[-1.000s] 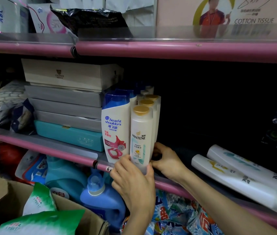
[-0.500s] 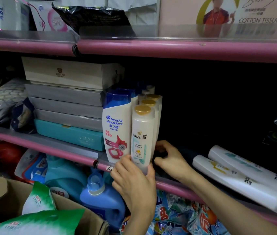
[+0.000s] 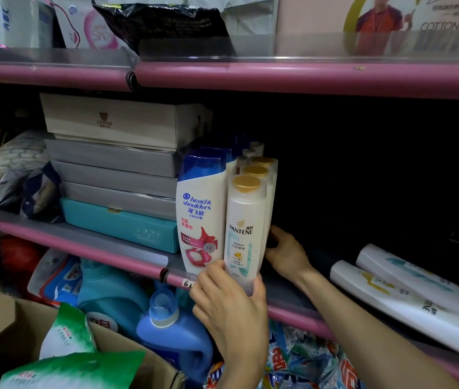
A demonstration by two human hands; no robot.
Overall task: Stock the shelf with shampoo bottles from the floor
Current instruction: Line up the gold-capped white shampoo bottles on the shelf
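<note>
A row of white Pantene bottles with gold caps stands on the middle pink shelf [image 3: 293, 311]. My left hand [image 3: 231, 304] grips the base of the front Pantene bottle [image 3: 243, 228] at the shelf's edge. My right hand [image 3: 287, 254] reaches in on the right side of the row, fingers touching the bottles behind the front one. A Head & Shoulders bottle [image 3: 201, 217] with a blue cap stands just left of the row, more blue-capped bottles behind it. Two long white Pantene bottles [image 3: 408, 301] lie on their sides at the right of the shelf.
Stacked grey, beige and teal boxes [image 3: 119, 175] fill the shelf left of the bottles. Blue detergent jugs [image 3: 172, 338] and colourful bags sit on the lower level. An open cardboard box [image 3: 4, 327] with green-white bags is at bottom left. The upper shelf holds tissue packs.
My right hand has slid a little further in along the row's right side. The left hand keeps its grip on the front bottle. The view shifted slightly.
</note>
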